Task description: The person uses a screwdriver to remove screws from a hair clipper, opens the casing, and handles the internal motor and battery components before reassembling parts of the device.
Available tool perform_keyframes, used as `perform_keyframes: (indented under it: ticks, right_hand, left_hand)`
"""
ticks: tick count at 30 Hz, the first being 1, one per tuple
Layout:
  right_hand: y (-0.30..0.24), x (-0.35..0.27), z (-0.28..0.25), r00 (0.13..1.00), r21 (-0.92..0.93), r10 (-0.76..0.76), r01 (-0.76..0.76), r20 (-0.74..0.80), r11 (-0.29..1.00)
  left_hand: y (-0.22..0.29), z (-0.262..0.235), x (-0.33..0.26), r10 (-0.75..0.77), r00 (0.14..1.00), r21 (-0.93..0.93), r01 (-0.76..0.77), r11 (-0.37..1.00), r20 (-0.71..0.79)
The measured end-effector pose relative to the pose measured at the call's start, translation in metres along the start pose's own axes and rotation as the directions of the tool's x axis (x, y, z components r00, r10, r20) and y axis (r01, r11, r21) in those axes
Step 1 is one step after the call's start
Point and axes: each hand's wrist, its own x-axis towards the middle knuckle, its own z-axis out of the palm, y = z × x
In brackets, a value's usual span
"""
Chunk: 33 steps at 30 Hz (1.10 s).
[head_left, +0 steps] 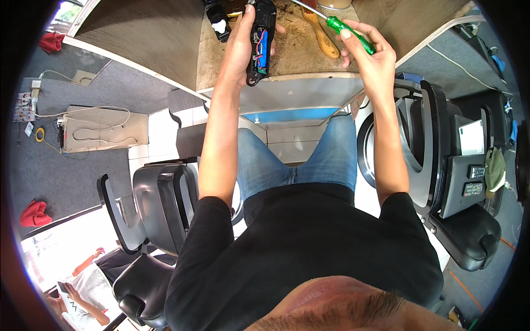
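Note:
My left hand (237, 49) is closed around an opened black hair clipper (257, 70), holding it upright over the near edge of the worktop. Its casing is off on one side, baring a blue battery (264, 48) and thin red wires; the upper end is cut off by the picture's edge. In my right hand (380, 58) a screwdriver (353, 34) with a green handle is gripped between thumb and fingers. Its shaft points up and left, apart from the clipper, and the tip is out of view. Between my hands lies a brush with a wooden handle (326, 43).
On the stained worktop (298, 65), a black case-like object (220, 25) with something white on it lies left of the clipper. Wooden side panels (143, 38) flank the worktop. Black armchairs (157, 193) stand on both sides; another person (83, 292) is at lower left.

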Motion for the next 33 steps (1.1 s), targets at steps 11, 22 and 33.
perform_keyframes:
  ticks: [11,22,33]
  right_hand:
    - [-0.006,-0.007,0.006,0.995,-0.038,0.032,-0.036,-0.096,0.999]
    - [0.003,0.023,0.052,0.967,-0.139,-0.166,0.194,0.191,0.971]
    - [0.013,0.041,0.075,0.962,-0.402,-0.125,0.217,0.243,0.889]
  left_hand:
    - [-0.001,0.0,-0.013,0.026,0.999,0.1,-0.022,0.995,-0.043]
    - [0.002,0.015,-0.014,0.068,0.988,0.067,-0.059,0.996,-0.137]
    - [0.007,0.025,-0.017,0.047,0.99,0.161,-0.026,0.987,-0.13]
